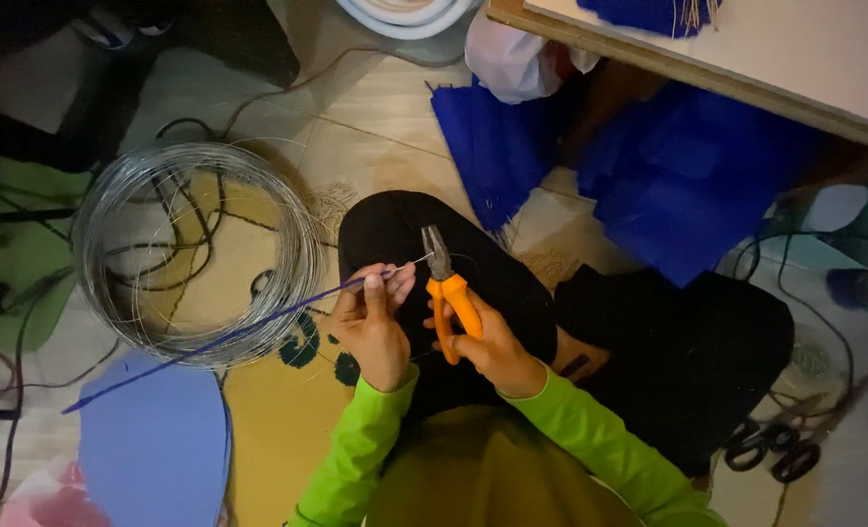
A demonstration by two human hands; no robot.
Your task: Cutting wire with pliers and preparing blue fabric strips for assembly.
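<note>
Below, a grey wire coil (pixel 195 249) lay on the floor (pixel 375 137) beside blue sheets (pixel 693 181). The right hand (pixel 493 346) gripped orange pliers (pixel 449 293); the left hand (pixel 371 317) pinched a blue-wrapped wire (pixel 248 327) over the lap.

Your left hand (pixel 373 327) covers the blue-wrapped wire (pixel 224 337) where your fingers (pixel 395 281) pinch it; can't tell where the wrap ends. Bare wire tip (pixel 419 260) too thin to tell if the pliers (pixel 446 283) touch it. White ring (pixel 405 18) and the surface (pixel 746 49) cut off at the top edge. Scissors (pixel 776 451) dim, blades unclear. Pink thing (pixel 43 503) cropped at the bottom.
</note>
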